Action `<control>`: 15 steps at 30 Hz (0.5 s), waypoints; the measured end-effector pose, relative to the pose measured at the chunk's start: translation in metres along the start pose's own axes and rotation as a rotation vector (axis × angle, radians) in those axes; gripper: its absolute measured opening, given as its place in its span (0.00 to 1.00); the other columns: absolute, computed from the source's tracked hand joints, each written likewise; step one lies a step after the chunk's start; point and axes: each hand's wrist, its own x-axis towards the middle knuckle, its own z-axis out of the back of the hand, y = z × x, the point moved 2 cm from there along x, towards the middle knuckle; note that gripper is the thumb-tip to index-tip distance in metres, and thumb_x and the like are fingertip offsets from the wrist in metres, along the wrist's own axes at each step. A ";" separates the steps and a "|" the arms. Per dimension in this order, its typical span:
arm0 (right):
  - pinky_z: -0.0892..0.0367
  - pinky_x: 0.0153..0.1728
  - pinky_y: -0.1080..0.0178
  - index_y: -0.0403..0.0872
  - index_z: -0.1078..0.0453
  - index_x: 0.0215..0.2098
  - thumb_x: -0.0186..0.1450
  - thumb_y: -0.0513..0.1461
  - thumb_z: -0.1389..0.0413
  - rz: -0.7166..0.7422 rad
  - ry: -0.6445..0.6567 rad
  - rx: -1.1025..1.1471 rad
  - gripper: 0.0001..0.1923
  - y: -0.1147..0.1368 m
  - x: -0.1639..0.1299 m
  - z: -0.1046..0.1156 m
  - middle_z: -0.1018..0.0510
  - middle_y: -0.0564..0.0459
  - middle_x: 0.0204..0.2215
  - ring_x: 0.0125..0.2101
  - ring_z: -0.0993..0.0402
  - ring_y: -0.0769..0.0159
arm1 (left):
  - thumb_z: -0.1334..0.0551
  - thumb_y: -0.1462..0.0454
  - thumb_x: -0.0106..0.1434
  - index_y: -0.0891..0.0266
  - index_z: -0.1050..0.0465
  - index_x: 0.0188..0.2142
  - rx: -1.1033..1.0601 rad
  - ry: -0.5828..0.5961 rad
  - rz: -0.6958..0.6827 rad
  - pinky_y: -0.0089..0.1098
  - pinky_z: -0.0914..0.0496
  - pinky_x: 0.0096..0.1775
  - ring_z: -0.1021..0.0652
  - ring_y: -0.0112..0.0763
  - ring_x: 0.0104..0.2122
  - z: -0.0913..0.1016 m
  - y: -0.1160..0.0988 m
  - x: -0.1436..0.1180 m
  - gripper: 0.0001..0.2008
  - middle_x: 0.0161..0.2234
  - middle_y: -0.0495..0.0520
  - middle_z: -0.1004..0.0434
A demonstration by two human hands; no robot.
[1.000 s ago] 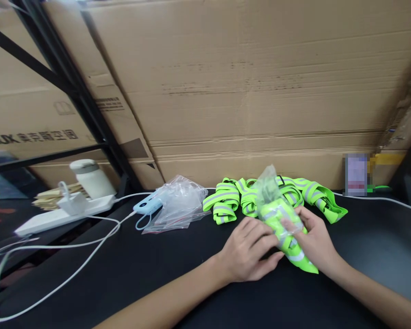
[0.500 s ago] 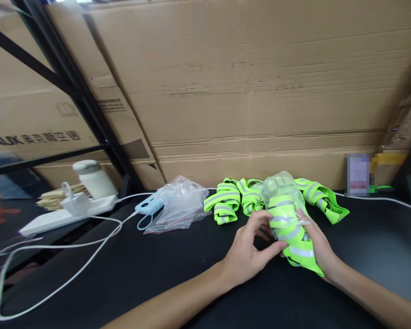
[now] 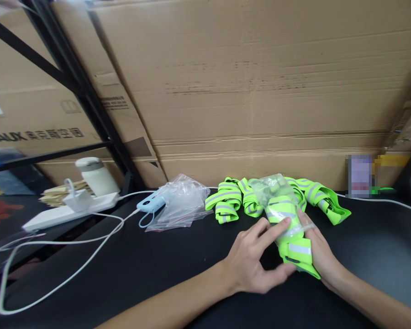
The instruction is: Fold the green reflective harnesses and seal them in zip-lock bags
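A folded neon-green reflective band [image 3: 296, 249] is partly inside a clear plastic bag [image 3: 274, 194], held just above the black table [image 3: 140, 269]. My left hand [image 3: 256, 260] grips the lower part of the bag and band, thumb under and forefinger on top. Behind the band, my right hand [image 3: 320, 256] supports the bundle, its fingers against the bag. More neon-green reflective bands [image 3: 231, 203] lie in a loose pile just behind the bag.
A heap of clear plastic bags [image 3: 180, 201] lies left of the bands, beside a light-blue power bank [image 3: 150, 204] with a white cable [image 3: 71, 274]. A white power strip [image 3: 68, 211] and white bottle [image 3: 96, 176] stand far left. Large cardboard boxes [image 3: 260, 91] wall the back.
The bag has slid further down over the band. My left forefinger has moved onto the top of the bundle, and my right hand has shifted behind it.
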 end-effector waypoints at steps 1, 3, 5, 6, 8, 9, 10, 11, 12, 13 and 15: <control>0.26 0.51 0.58 0.51 0.24 0.54 0.60 0.55 0.37 -0.001 0.012 -0.018 0.28 -0.002 0.000 0.001 0.20 0.50 0.52 0.57 0.27 0.51 | 0.38 0.42 0.62 0.58 0.38 0.66 0.013 0.010 0.016 0.30 0.27 0.27 0.25 0.33 0.32 -0.001 -0.001 0.000 0.39 0.38 0.55 0.31; 0.24 0.47 0.59 0.52 0.25 0.54 0.63 0.55 0.39 -0.048 0.023 -0.017 0.26 -0.006 0.000 0.002 0.20 0.50 0.52 0.56 0.26 0.52 | 0.35 0.37 0.56 0.56 0.39 0.67 0.031 0.015 0.041 0.31 0.26 0.26 0.25 0.34 0.32 -0.002 -0.001 -0.001 0.46 0.38 0.54 0.32; 0.22 0.40 0.60 0.52 0.25 0.54 0.65 0.56 0.42 -0.071 0.047 -0.009 0.26 -0.008 0.001 0.002 0.19 0.48 0.50 0.50 0.22 0.52 | 0.32 0.42 0.56 0.54 0.37 0.66 0.011 0.005 0.075 0.31 0.26 0.28 0.26 0.31 0.31 -0.004 0.003 -0.001 0.42 0.38 0.53 0.33; 0.22 0.35 0.61 0.51 0.26 0.55 0.66 0.56 0.43 -0.067 0.061 -0.007 0.26 -0.008 0.001 0.002 0.18 0.48 0.48 0.46 0.20 0.53 | 0.30 0.46 0.58 0.53 0.36 0.65 -0.014 0.000 0.095 0.30 0.26 0.28 0.26 0.30 0.31 -0.005 0.006 -0.002 0.39 0.38 0.52 0.33; 0.24 0.25 0.63 0.51 0.29 0.58 0.66 0.55 0.43 -0.047 0.103 -0.020 0.27 -0.007 0.002 0.001 0.17 0.47 0.42 0.32 0.19 0.58 | 0.29 0.53 0.59 0.54 0.33 0.63 -0.070 -0.011 0.128 0.28 0.26 0.29 0.27 0.28 0.29 -0.005 0.012 -0.003 0.34 0.37 0.52 0.32; 0.27 0.20 0.64 0.52 0.33 0.61 0.66 0.55 0.43 -0.036 0.132 -0.037 0.29 -0.006 0.002 0.000 0.17 0.48 0.38 0.25 0.22 0.61 | 0.29 0.55 0.59 0.54 0.32 0.62 -0.090 -0.020 0.140 0.27 0.27 0.28 0.28 0.27 0.28 -0.004 0.014 -0.003 0.33 0.37 0.51 0.32; 0.31 0.15 0.66 0.53 0.38 0.65 0.67 0.55 0.43 -0.020 0.162 -0.054 0.32 -0.005 0.002 -0.001 0.18 0.50 0.34 0.19 0.26 0.65 | 0.29 0.57 0.58 0.55 0.31 0.62 -0.104 -0.027 0.151 0.26 0.28 0.27 0.29 0.26 0.28 -0.004 0.016 -0.004 0.32 0.37 0.51 0.32; 0.34 0.12 0.67 0.54 0.44 0.68 0.67 0.54 0.43 -0.004 0.189 -0.071 0.35 -0.003 0.002 -0.001 0.20 0.53 0.31 0.15 0.31 0.68 | 0.29 0.58 0.58 0.55 0.30 0.61 -0.115 -0.032 0.164 0.26 0.29 0.26 0.30 0.25 0.27 -0.003 0.018 -0.004 0.31 0.36 0.51 0.32; 0.37 0.10 0.68 0.56 0.49 0.70 0.67 0.54 0.43 0.012 0.212 -0.087 0.38 -0.001 0.002 -0.001 0.22 0.56 0.28 0.12 0.35 0.70 | 0.29 0.60 0.58 0.55 0.29 0.61 -0.123 -0.034 0.181 0.25 0.29 0.25 0.30 0.25 0.27 -0.002 0.020 -0.004 0.31 0.36 0.51 0.33; 0.38 0.10 0.69 0.57 0.52 0.71 0.67 0.53 0.43 0.029 0.235 -0.099 0.39 0.000 0.002 -0.001 0.25 0.58 0.26 0.12 0.37 0.71 | 0.29 0.61 0.58 0.55 0.29 0.60 -0.127 -0.031 0.201 0.24 0.30 0.24 0.31 0.24 0.26 -0.002 0.021 -0.004 0.30 0.36 0.50 0.33; 0.36 0.11 0.69 0.57 0.50 0.70 0.67 0.52 0.44 0.053 0.286 -0.107 0.37 0.002 0.004 0.001 0.28 0.60 0.26 0.13 0.36 0.71 | 0.29 0.62 0.58 0.55 0.29 0.60 -0.132 -0.022 0.239 0.24 0.30 0.24 0.31 0.24 0.27 -0.001 0.024 -0.004 0.30 0.36 0.50 0.32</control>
